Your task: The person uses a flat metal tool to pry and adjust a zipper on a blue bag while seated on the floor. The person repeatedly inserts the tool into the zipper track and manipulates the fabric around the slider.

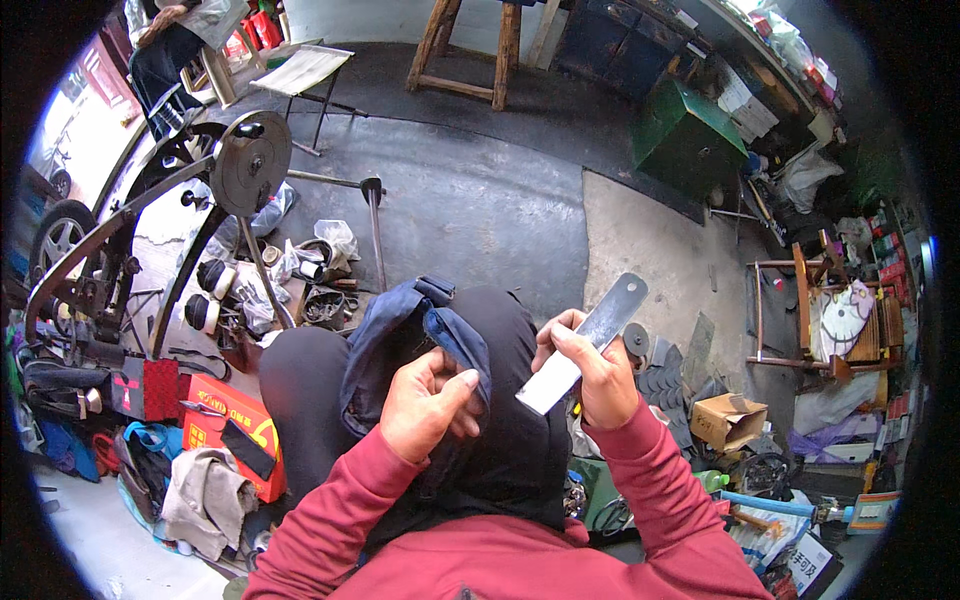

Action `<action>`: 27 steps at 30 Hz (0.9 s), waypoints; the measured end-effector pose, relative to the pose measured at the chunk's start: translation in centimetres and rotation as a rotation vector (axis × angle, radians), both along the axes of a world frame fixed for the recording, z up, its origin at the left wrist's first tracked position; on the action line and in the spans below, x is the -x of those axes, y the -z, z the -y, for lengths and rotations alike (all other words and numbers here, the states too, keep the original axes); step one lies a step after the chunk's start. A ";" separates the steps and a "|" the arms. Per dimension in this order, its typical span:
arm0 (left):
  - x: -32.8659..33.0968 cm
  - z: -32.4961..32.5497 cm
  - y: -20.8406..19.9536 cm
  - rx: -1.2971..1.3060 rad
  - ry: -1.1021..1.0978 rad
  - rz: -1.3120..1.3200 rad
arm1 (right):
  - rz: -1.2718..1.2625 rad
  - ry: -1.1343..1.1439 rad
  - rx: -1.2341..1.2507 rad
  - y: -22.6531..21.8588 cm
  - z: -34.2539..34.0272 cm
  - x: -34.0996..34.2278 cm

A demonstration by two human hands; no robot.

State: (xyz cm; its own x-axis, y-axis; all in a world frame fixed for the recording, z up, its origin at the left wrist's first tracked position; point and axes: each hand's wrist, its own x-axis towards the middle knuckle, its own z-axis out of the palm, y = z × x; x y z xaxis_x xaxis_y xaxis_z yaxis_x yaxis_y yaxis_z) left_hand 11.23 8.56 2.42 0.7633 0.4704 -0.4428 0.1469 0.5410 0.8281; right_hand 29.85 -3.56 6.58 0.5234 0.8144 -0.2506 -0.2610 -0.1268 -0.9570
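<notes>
The right grip (605, 375) is clamped on a flat metal strip (612, 306), thumb on the upper face and fingers curled around the edge. The strip slants, its rounded end with a small hole pointing up and away, its square end down toward the left grip (420, 405). That left grip has its fingers curled in, the thumb lying close over them, against a navy cloth item (385, 335); whether it pinches the fabric, I cannot tell. The strip is held in the air beside the right knee, while the navy item lies across the lap, between the knees of the black trousers (300, 390). Both forearms wear dark red sleeves (335, 510).

To the left, a red box (222, 405) carries a dark phone (247, 447), with a crumpled grey cloth (207, 495) just beside it. Farther up stands a black metal machine with a round disc (250, 163). Near the right forearm sits a cardboard box (728, 422) with its flaps up, among mixed clutter. Beyond, toward the far right, is a wooden chair (803, 295).

Ahead, a grey mat (480, 200) covers part of the floor. Past it are a folding stool (303, 70), a wooden stand (455, 86) and a green box (690, 140). Another person (165, 60) sits at upper left.
</notes>
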 end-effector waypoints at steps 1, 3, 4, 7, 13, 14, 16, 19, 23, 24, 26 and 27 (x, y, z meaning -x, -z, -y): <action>0.0 -0.1 0.0 0.002 0.005 0.024 | -0.025 -0.002 0.011 0.4 0.5 0.0; 0.1 -0.3 0.1 0.008 0.011 0.019 | -0.056 -0.011 0.074 1.0 1.4 0.0; 0.2 -0.5 0.1 0.002 0.038 0.007 | -0.054 -0.030 0.104 1.3 1.8 0.0; 0.3 -0.9 0.0 0.003 0.100 -0.018 | -0.043 -0.124 0.106 1.8 2.8 0.4; -0.5 -0.3 -2.4 0.030 0.074 0.123 | -0.014 -0.202 0.099 0.3 3.5 1.0; -0.8 0.1 -3.1 0.047 0.068 0.145 | -0.008 -0.191 0.111 -0.3 3.7 1.0; -1.2 1.3 -4.1 0.085 0.081 0.175 | 0.015 -0.109 0.039 -1.4 4.4 0.9; -2.8 3.3 -4.4 0.155 0.121 0.238 | -0.001 0.063 -0.065 -2.4 5.4 0.1; -4.8 4.8 -2.8 -0.007 0.076 0.139 | -0.147 0.278 -0.188 -1.7 6.0 -0.9; -4.9 5.1 -2.4 -0.043 0.055 0.120 | -0.064 0.271 -0.240 -1.4 6.1 -0.9; -4.6 5.5 -1.8 -0.079 0.033 0.082 | 0.093 0.329 -0.251 -0.7 5.9 -0.5; -4.5 5.5 -1.6 -0.085 0.031 0.069 | 0.193 0.295 -0.271 -0.5 5.9 -0.4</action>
State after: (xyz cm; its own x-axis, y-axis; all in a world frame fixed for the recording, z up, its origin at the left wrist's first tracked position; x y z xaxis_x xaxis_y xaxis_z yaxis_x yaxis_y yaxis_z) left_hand 15.72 3.01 4.02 0.8053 0.4797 -0.3484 0.1040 0.4641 0.8796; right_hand 30.27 -9.42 7.12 0.7594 0.6462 0.0759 -0.0621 0.1881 -0.9802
